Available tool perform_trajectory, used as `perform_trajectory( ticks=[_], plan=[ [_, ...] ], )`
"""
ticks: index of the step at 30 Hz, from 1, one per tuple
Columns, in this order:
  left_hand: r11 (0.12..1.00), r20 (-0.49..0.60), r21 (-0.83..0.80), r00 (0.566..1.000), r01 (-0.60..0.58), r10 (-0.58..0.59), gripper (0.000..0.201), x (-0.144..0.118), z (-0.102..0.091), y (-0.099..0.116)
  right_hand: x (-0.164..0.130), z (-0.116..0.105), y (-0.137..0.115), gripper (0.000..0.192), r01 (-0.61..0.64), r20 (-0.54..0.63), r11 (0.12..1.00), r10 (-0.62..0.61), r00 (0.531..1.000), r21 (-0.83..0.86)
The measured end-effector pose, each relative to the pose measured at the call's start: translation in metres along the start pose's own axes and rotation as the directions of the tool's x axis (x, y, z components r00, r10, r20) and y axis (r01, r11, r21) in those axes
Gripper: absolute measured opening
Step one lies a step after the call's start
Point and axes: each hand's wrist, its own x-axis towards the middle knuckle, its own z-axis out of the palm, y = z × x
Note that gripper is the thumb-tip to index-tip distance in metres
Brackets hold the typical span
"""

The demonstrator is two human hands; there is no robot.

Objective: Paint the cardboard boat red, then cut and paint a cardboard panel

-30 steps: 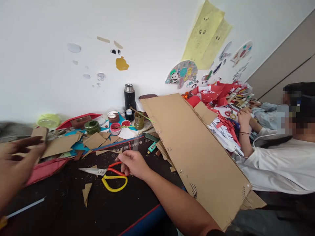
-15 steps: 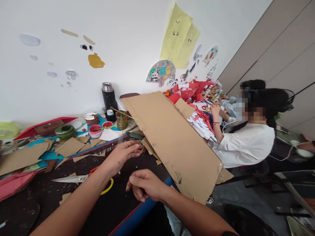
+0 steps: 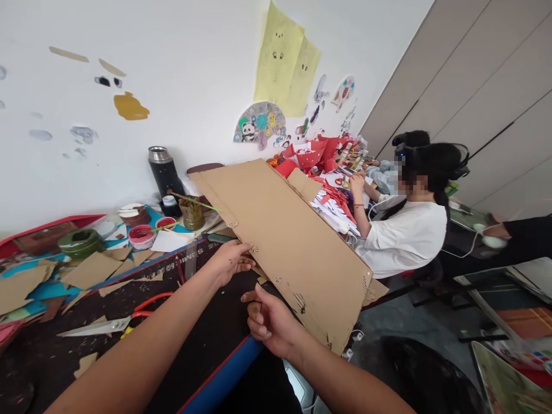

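The dark surface (image 3: 202,351) runs along the wall, littered with scraps. A big cardboard sheet (image 3: 284,241) leans tilted over its right edge, toward a seated co-worker (image 3: 405,236). The left hand (image 3: 228,261) pinches the sheet's near long edge; the right hand (image 3: 269,322) is half curled and released just below that edge, grasping nothing. Scissors (image 3: 107,323) lie blades-open near the front edge. Judged from this, a one-handed pinch could let the floppy sheet tip, sweeping cups (image 3: 142,236) by the wall or nudging the co-worker.
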Motion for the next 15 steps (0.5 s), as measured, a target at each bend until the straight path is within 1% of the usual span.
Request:
perform_trajectory(
  ticks=[4,6,8,11,13,15],
  plan=[
    [0.998,-0.028,0.052,0.999,-0.041,0.042,0.017,0.002,0.014,0.004,-0.004,-0.003,0.005,0.062,0.035,0.002,0.996,-0.036,0.999,0.077],
    [0.995,-0.032,0.069,0.997,-0.069,0.071,0.018,0.002,0.017,0.010,-0.005,-0.005,0.006,0.067,0.092,-0.017,0.990,-0.091,0.996,0.103],
    [0.992,-0.042,0.076,0.993,-0.102,0.106,0.015,0.002,0.017,0.018,-0.006,-0.005,0.004,0.070,0.175,-0.038,0.977,-0.172,0.984,0.117],
    [0.982,-0.059,0.067,0.982,-0.177,0.181,0.011,0.004,0.017,0.032,-0.008,-0.002,-0.001,0.069,0.308,-0.027,0.947,-0.307,0.951,0.092],
    [0.972,-0.067,0.051,0.970,-0.231,0.235,0.010,0.006,0.017,0.040,-0.010,0.001,-0.008,0.071,0.393,-0.008,0.918,-0.393,0.919,0.053],
    [0.961,-0.063,0.035,0.959,-0.274,0.276,0.011,0.005,0.019,0.046,-0.013,0.006,-0.015,0.070,0.473,-0.019,0.881,-0.472,0.881,0.023]
  ],
)
